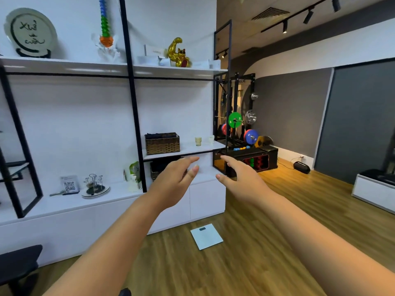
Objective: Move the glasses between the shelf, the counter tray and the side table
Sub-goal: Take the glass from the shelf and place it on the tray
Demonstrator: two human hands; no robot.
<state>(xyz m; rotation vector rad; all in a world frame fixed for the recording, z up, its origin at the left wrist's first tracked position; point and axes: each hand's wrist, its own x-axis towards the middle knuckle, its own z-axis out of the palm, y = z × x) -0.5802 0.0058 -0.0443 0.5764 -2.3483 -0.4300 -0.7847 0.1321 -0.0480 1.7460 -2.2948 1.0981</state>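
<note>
Both hands reach forward with fingers straight and spread, holding nothing: the left hand (174,180) in front of the lower shelf space, the right hand (239,178) near the shelf unit's corner. Below them a bathroom scale (206,236) lies on the wooden floor. Further left, a round tray (95,191) sits on the bench (64,201). Beyond the hands, two glasses (198,141) stand on the shelf (186,151), right of a wicker basket (162,144).
</note>
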